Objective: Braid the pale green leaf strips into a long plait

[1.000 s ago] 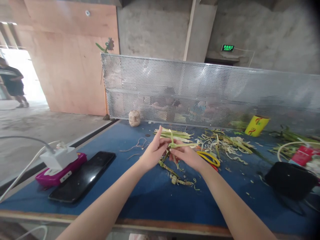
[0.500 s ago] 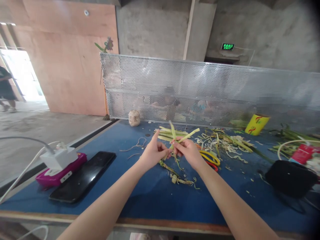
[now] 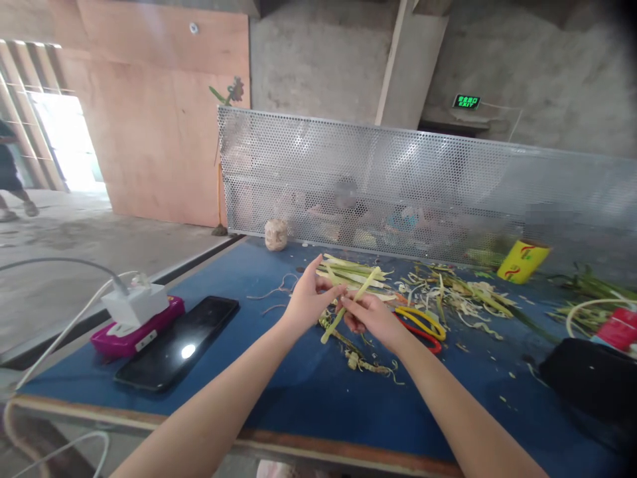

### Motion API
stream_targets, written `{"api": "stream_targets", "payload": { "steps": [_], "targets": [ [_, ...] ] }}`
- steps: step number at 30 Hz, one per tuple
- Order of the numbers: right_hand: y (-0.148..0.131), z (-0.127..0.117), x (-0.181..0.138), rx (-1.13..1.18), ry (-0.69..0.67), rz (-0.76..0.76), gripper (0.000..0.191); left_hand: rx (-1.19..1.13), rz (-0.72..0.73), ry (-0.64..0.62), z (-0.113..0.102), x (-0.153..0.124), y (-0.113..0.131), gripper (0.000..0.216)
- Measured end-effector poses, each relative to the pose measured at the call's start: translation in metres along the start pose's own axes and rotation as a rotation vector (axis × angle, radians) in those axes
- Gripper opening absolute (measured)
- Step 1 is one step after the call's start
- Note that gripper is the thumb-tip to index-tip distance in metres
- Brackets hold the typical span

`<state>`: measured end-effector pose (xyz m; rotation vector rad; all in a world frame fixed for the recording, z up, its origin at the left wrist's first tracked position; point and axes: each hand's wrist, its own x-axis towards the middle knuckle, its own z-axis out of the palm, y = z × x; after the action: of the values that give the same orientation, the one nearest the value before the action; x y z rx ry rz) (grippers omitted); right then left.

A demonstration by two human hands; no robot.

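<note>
A pale green plant strip (image 3: pixel 367 282) slants between my fingertips, its lower end pointing towards me. My right hand (image 3: pixel 371 317) pinches it between thumb and fingers. My left hand (image 3: pixel 311 299) meets it from the other side, thumb and curled fingers closed at the strip, index finger raised; the exact grip is partly hidden. Just below the hands, a knotted piece of plant stem (image 3: pixel 354 358) with curly ends lies on the blue table (image 3: pixel 298 405). Behind my hands is a bundle of flat pale green strips (image 3: pixel 348 269).
Yellow and red loops like scissor handles (image 3: pixel 423 323) lie right of my right hand. Shredded plant scraps (image 3: pixel 462 292), a yellow roll (image 3: pixel 523 261) and a black pouch (image 3: pixel 582 378) are farther right. Left are a phone (image 3: pixel 179 342) and a purple power strip (image 3: pixel 137 332). A perforated metal screen (image 3: pixel 318 153) stands behind.
Two strips crossed at my fingertips before; now one slanted strip shows there, its lower end reaching below my fingers. The whole view has shifted slightly leftward.
</note>
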<state>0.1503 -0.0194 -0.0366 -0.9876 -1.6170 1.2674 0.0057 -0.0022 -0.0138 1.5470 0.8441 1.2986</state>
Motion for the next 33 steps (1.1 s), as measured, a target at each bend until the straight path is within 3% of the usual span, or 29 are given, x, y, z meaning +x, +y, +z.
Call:
{"api": "stream_targets", "payload": {
  "steps": [7, 13, 16, 20, 23, 28, 33],
  "targets": [
    [-0.001, 0.002, 0.000, -0.056, 0.003, -0.043, 0.028, -0.175, 0.028, 0.127, -0.005, 0.002, 0.004, 0.090],
    [-0.001, 0.004, 0.001, 0.046, 0.024, 0.004, 0.032, -0.227, 0.048, 0.195, -0.006, 0.003, 0.003, 0.090],
    [-0.001, 0.004, 0.001, 0.121, 0.062, -0.001, 0.037, -0.180, 0.073, 0.159, -0.004, 0.003, 0.000, 0.094],
    [-0.002, 0.005, 0.000, 0.212, 0.087, -0.019, 0.045, -0.195, -0.084, -0.016, -0.001, 0.001, -0.005, 0.117],
    [-0.003, 0.006, 0.001, 0.246, 0.117, -0.051, 0.051, -0.154, -0.082, -0.078, 0.001, -0.001, -0.007, 0.126],
    [-0.004, 0.006, 0.002, 0.275, 0.133, -0.028, 0.058, -0.051, 0.000, -0.138, 0.002, -0.003, -0.008, 0.114],
    [-0.006, -0.001, 0.001, 0.214, 0.104, -0.042, 0.052, 0.117, 0.071, -0.146, 0.000, -0.001, -0.009, 0.106]
  ]
}}
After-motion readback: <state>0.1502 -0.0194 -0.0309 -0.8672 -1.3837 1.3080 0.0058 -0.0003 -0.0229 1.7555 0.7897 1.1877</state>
